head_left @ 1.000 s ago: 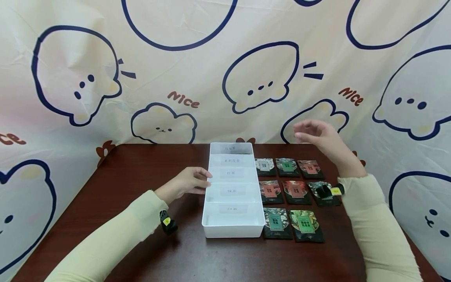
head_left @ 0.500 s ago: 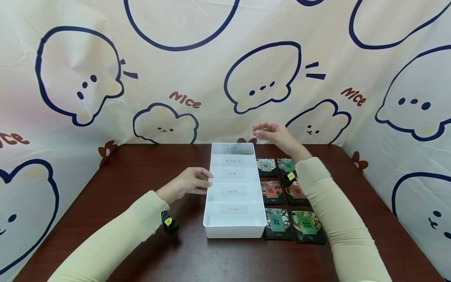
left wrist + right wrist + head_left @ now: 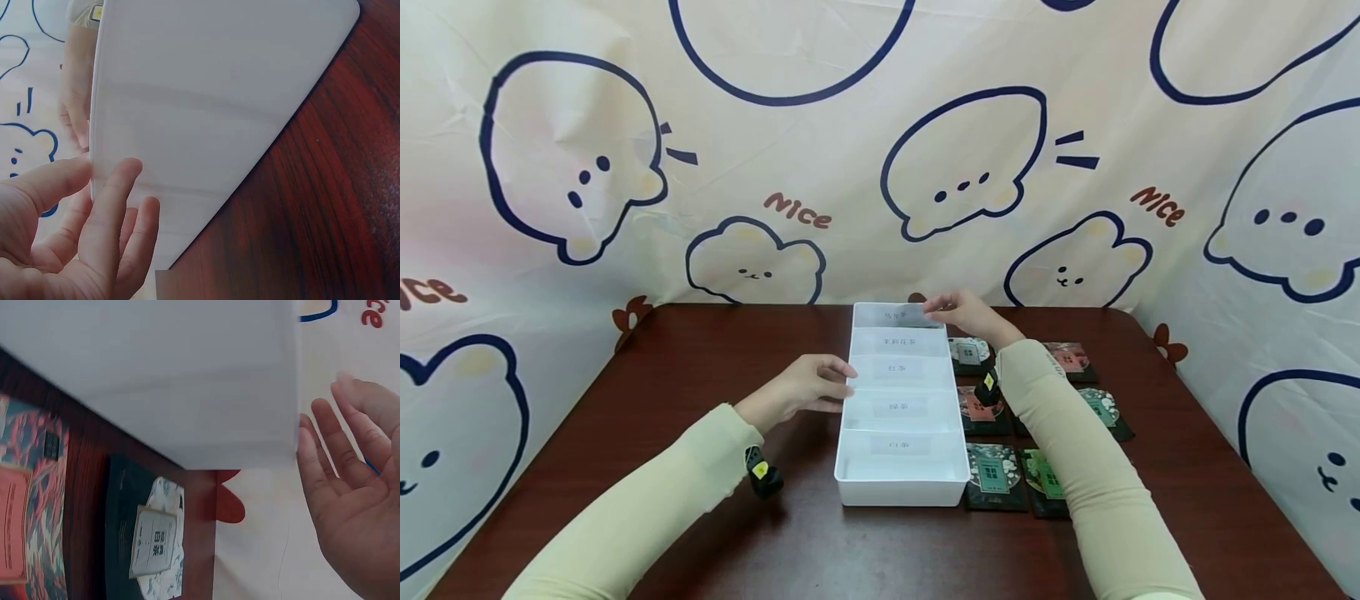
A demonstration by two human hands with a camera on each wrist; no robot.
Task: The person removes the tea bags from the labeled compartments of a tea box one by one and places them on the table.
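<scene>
A long white box [image 3: 904, 493] stands on the table, divided into several compartments with printed paper labels. Against its left wall is my left hand [image 3: 808, 383], fingertips right at the rim; the left wrist view has loosely bent fingers [image 3: 103, 225] lying over the outer wall. My right hand [image 3: 970, 314] reaches to the far right corner of the box. In the right wrist view its palm faces the camera and holds nothing, with the fingertips [image 3: 306, 447] at the box's edge. Flat tea packets [image 3: 994, 477] lie in rows right of the box, partly hidden by the right sleeve.
The dark wooden table [image 3: 700, 517] reaches back to a cream cloth backdrop [image 3: 850, 150] with cartoon bears, close behind the box. A white-labelled packet [image 3: 155, 540] and a red-labelled one [image 3: 37, 500] lie beside the box's right wall.
My right hand has swung left and down from above the packets to the box's far right corner. The left hand stays at the left rim.
</scene>
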